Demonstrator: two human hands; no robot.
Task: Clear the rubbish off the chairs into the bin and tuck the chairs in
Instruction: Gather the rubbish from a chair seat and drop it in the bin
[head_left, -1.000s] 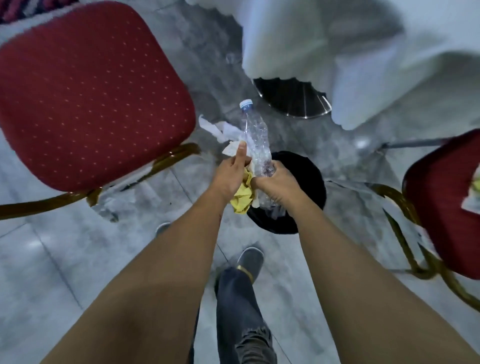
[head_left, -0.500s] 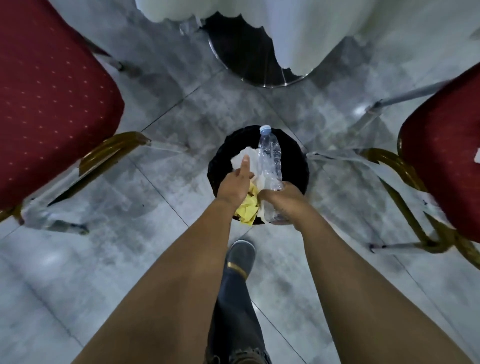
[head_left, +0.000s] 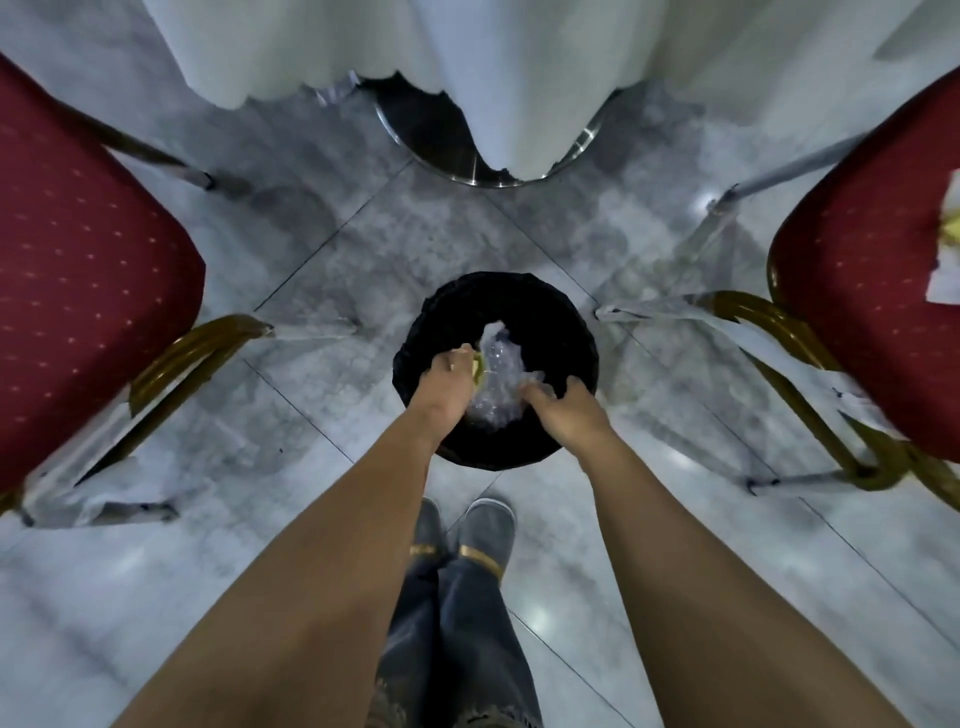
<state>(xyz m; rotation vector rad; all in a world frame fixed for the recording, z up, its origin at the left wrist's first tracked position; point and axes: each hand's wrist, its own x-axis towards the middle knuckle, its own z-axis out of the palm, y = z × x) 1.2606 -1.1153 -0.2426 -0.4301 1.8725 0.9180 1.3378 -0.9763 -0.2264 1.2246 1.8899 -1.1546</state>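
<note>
Both hands are over the bin (head_left: 563, 332), which sits on the floor between the two chairs, dead ahead of the feet. The bottle (head_left: 498, 382) is blurred, in the bin mouth between the hands, touching or just off both; long axis looks to run away from the person, cap end far, not sure.

Left hand (head_left: 441, 382): palm down, fingers curled, a yellow scrap (head_left: 477, 366) at the fingertips. Looks pinched, but can't tell whether it's gripped or just let go. Right hand (head_left: 563, 410): fingers spread and loose, nothing clearly held; looks like release, can't confirm.

Both arms are stretched straight down and forward, about equally near the bin.

Left chair (head_left: 78, 291): visible seat looks clear. Right chair (head_left: 862, 280): white paper and a yellow bit (head_left: 948, 260) on the seat at the frame edge, well apart from both hands. The right hand is nearer, so my guess is that it goes there next. Neither chair is tucked in under the table (head_left: 415, 47) yet.
</note>
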